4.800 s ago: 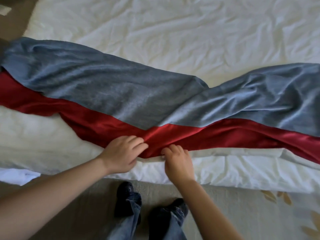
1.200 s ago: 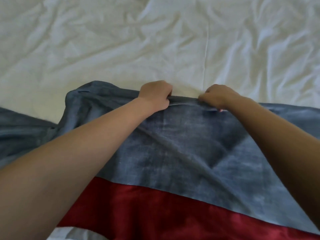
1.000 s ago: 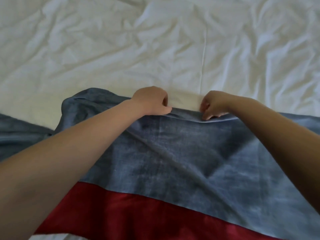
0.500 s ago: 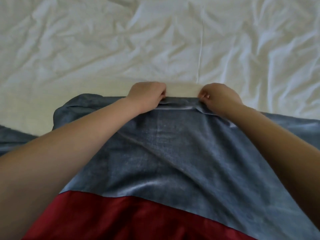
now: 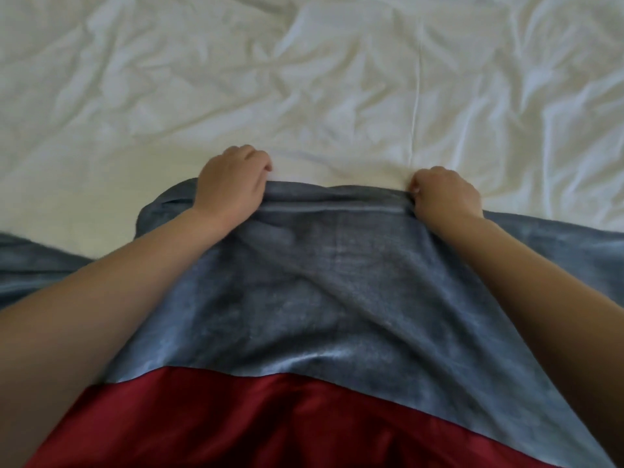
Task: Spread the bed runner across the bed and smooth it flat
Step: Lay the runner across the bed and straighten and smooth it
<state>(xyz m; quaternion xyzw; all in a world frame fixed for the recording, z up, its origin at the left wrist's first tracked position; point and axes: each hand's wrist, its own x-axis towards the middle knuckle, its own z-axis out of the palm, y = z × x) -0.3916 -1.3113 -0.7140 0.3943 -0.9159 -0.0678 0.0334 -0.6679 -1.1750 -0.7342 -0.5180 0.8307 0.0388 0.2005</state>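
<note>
2 hands clamped on the far edge of the bed runner (image 5: 320,298), spread over a white bed (image 5: 304,79).

Left hand (image 5: 233,184) curled over the runner's far grey hem, fingers bent down past it toward the sheet. Right hand (image 5: 445,197) closed in a fist on the same hem, pinching a small fold. Set apart from each other, with a stretch of hem between them raised into a low ridge. Grey cloth lying under both forearms and running back from the hands toward the viewer, creased on a slant across the middle. Red band (image 5: 253,423) along the near side, below the grey. Left of the left hand, the far edge dropping back nearer and bunched; right of the right hand, carrying on out of view. Beyond the hem, bare wrinkled sheet with 1 straight seam (image 5: 417,79).
</note>
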